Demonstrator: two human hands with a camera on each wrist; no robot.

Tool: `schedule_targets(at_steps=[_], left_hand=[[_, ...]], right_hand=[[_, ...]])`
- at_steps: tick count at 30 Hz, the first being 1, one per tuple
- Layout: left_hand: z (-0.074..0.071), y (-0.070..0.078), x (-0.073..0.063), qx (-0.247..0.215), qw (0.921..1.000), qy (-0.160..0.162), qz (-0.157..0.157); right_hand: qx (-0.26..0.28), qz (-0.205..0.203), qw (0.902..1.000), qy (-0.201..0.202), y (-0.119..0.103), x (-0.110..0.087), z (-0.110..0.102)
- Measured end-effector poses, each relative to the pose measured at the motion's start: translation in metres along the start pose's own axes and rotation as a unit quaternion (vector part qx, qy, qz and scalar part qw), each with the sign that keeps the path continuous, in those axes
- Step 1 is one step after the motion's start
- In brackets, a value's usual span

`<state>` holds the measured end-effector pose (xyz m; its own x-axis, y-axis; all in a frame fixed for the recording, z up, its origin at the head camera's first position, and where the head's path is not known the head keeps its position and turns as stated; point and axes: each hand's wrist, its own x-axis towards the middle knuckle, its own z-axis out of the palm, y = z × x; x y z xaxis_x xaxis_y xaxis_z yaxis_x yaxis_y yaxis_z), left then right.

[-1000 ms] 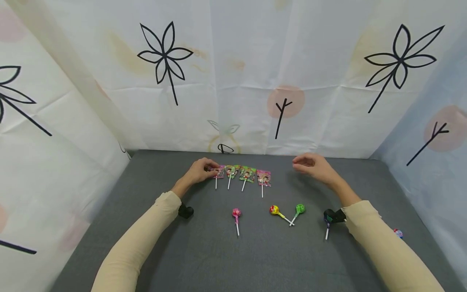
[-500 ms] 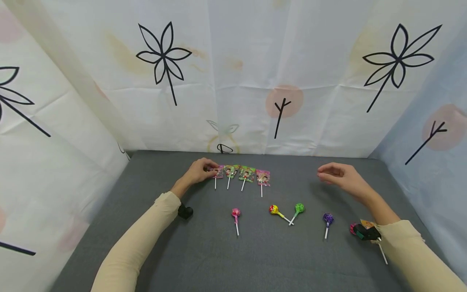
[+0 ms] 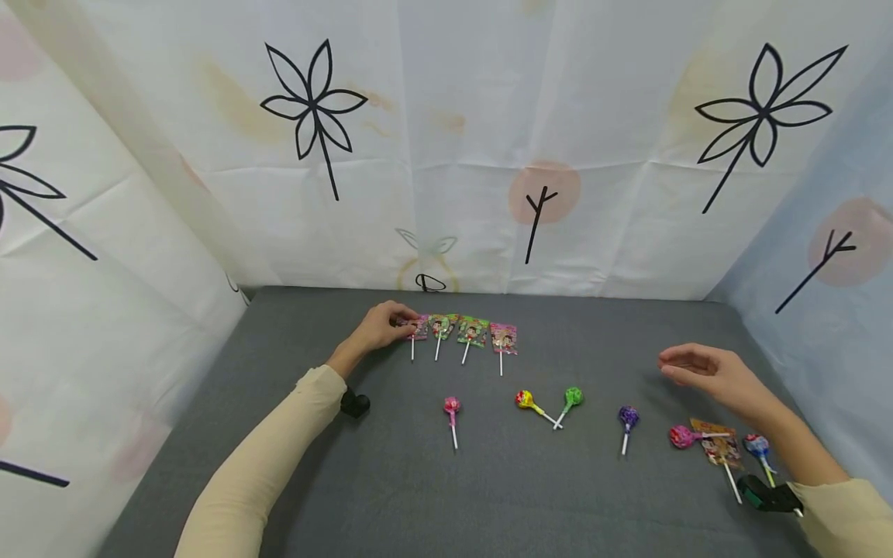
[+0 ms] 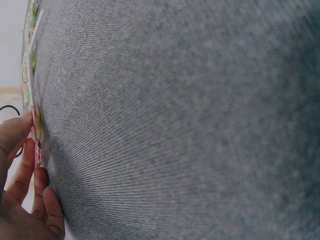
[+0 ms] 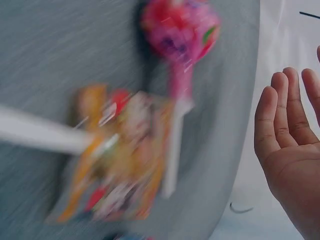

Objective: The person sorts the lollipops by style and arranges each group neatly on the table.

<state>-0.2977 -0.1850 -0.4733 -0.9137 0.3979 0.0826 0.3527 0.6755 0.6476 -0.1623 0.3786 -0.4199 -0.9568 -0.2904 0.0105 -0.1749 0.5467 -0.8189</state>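
My left hand is at the left end of a row of flat-wrapped lollipops, holding the pink-wrapped lollipop by its wrapper. In the left wrist view, the thumb and fingers close on the wrapper's edge. Beside it lie a green-wrapped lollipop, another green one and a second pink one. Holding nothing, my right hand hovers at the right with loosely bent fingers. Below it lie a round pink lollipop, an orange flat-wrapped lollipop and a blue-and-red round one.
Nearer the front of the grey table lie a pink round lollipop, a yellow one crossing sticks with a green one, and a purple one. A white patterned cloth stands behind.
My right hand has moved right and toward me, away from the row, uncovering the purple lollipop and those at the far right. The left hand has stayed at the pink-wrapped lollipop.
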Motion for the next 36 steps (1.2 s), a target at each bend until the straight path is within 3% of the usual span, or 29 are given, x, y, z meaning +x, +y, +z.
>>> schedule_targets(at_steps=[17, 23, 36], left_hand=[[0.0, -0.003, 0.001, 0.003, 1.0, 0.0, 0.003], [0.0, -0.002, 0.001, 0.003, 1.0, -0.005, -0.004], [0.002, -0.005, 0.002, 0.007, 1.0, -0.002, 0.003]], right_hand=[[0.001, 0.006, 0.9999, -0.014, 0.033, -0.057, -0.024], [-0.046, 0.028, 0.9986, -0.001, 0.045, -0.068, -0.023], [-0.097, -0.008, 0.9953, 0.006, 0.055, -0.08, -0.014]])
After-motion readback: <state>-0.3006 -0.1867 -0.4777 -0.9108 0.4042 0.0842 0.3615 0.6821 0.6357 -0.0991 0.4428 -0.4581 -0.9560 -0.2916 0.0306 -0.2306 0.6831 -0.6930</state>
